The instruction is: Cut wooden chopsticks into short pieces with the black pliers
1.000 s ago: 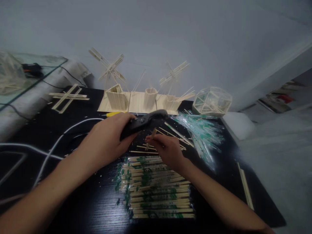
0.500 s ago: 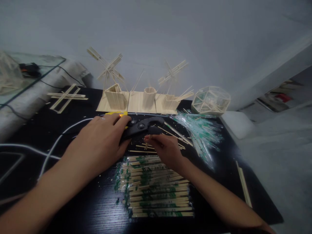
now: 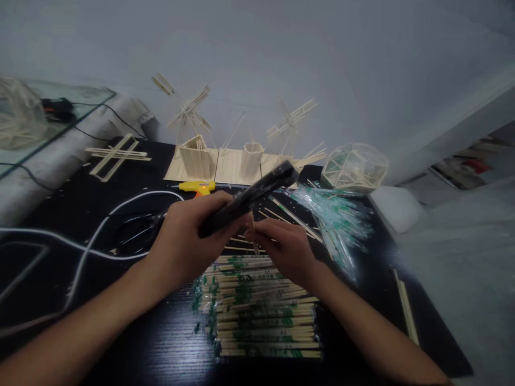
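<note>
My left hand (image 3: 193,241) is wrapped round a pair of black pruning shears (image 3: 257,195), which points up and to the right, seen nearly edge-on. Its fingertips come close to a short bamboo stick piece (image 3: 255,238). That piece is pinched between the thumb and fingers of my right hand (image 3: 285,246); whether more than one is held I cannot tell. Just below both hands lies a row of wrapped chopsticks (image 3: 265,316) in clear plastic with green print. Loose bare sticks (image 3: 241,248) lie behind my right hand.
A yellow glue gun (image 3: 197,187) with a white cable (image 3: 96,228) lies behind my left hand. Stick-built windmills (image 3: 197,161) on wooden bases line the back. Torn wrappers (image 3: 333,214) and a stick polyhedron (image 3: 356,166) are at right, a stick cross (image 3: 118,155) at left.
My left hand has moved right and turned the shears, tilting them upward and uncovering the glue gun. My right hand has shifted slightly right, still pinching the stick piece. The view has shifted slightly.
</note>
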The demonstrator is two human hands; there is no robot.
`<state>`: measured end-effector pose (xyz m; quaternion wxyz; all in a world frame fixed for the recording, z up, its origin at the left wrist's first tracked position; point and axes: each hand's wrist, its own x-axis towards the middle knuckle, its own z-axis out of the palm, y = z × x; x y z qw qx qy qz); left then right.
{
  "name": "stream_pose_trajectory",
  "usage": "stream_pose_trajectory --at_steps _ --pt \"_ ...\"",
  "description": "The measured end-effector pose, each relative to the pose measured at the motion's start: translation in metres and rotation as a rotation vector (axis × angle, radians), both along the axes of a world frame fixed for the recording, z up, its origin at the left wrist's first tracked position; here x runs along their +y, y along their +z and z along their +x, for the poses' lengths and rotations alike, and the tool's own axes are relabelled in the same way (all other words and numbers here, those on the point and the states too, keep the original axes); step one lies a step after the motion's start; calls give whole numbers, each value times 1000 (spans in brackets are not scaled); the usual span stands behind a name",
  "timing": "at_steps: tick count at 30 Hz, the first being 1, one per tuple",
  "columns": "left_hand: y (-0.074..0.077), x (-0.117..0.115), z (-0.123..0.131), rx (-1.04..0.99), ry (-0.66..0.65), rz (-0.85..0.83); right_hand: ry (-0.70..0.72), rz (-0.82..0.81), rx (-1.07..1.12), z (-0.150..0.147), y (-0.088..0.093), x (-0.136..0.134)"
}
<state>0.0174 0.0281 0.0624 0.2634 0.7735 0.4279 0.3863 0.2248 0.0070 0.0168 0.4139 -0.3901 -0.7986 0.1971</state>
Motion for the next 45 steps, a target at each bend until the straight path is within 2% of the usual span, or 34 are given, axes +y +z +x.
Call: stream_pose_trajectory --at_steps 4,7,9,11,13,15,20,22,25,28,32,36,40,45 --pt "-1 1 -2 -34 11 102 19 -8 -25 6 5 4" --pt "3 4 -5 -24 180 204 -71 -15 -104 20 6 17" --pt "6 7 -8 -49 264 226 -170 -81 -293 32 3 27" --pt "8 9 -9 -87 278 219 -225 -207 -552 40 -2 34" --pt "10 10 -10 -100 263 217 -231 -316 -743 42 -6 37" --pt "12 10 -11 -72 262 194 -201 -335 -798 37 -8 34" --pt "14 9 -12 -24 295 138 -39 -323 -717 22 -4 22" --pt "14 9 -12 -31 305 145 -63 -338 -721 26 -3 22" --pt "15 10 -14 -22 298 150 -225 -337 -710 42 -3 31" --pt "16 11 -16 12 274 154 -398 -297 -600 65 -1 49" --pt "18 12 -19 47 254 152 -599 -185 -433 96 8 84" --pt "21 11 -24 62 281 167 -789 -207 -328 119 20 119" --pt "22 12 -27 60 288 161 -884 -244 -338 125 25 136" --pt "22 15 -26 64 296 165 -909 -208 -336 125 29 137"
